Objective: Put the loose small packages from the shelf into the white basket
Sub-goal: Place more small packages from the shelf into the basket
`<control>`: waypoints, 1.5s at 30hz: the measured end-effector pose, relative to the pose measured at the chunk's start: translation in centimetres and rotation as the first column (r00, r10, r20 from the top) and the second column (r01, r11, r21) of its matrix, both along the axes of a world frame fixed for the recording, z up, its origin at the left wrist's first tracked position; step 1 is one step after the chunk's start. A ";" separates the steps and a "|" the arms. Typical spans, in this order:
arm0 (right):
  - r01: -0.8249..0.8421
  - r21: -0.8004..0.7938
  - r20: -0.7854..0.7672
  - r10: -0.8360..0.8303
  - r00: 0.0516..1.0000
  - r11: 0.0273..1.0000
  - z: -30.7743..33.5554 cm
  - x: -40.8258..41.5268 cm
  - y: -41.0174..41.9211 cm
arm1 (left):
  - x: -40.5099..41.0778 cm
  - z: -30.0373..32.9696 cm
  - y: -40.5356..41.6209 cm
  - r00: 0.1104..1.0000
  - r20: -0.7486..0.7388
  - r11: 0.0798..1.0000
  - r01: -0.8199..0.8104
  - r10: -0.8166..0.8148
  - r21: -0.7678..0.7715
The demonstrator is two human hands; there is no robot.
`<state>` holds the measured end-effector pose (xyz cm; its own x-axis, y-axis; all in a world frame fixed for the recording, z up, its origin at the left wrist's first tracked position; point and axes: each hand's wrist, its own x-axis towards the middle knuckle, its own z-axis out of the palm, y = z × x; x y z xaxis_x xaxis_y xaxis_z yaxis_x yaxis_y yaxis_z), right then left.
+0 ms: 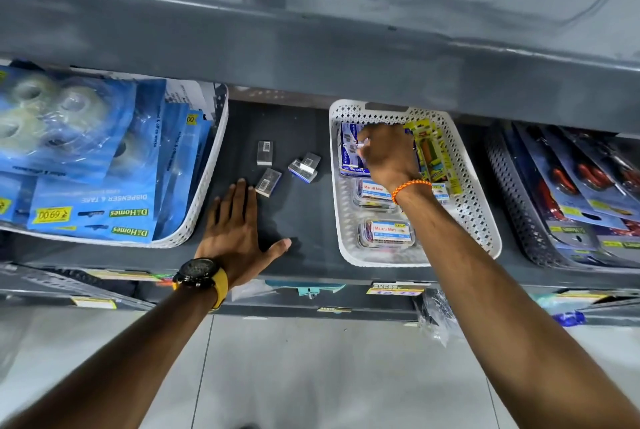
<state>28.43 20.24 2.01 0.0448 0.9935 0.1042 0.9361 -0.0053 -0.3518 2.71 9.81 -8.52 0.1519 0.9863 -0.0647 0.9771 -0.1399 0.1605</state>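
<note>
While the left hand [239, 231] is laid flat and open on the shelf [298, 206] beside three loose small packages [268, 181], the right hand [384, 154] is closed on a small package [360, 145] inside the white basket [478, 206].

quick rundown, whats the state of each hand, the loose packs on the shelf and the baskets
left hand: open, flat on the shelf, fingertips beside the nearest loose pack
right hand: inside the white basket, fingers curled on a small white item, grip unclear
three loose small packages: lying on the shelf, outside the basket
white basket: upright, partly filled
tape basket: full of blue packs
</note>
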 end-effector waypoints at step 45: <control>0.208 -0.164 -0.735 -0.260 0.627 0.964 -2.5 4.5 -0.2 | -0.1 -0.1 0.1 0.999 -0.033 1.000 0.010 -0.010 -0.010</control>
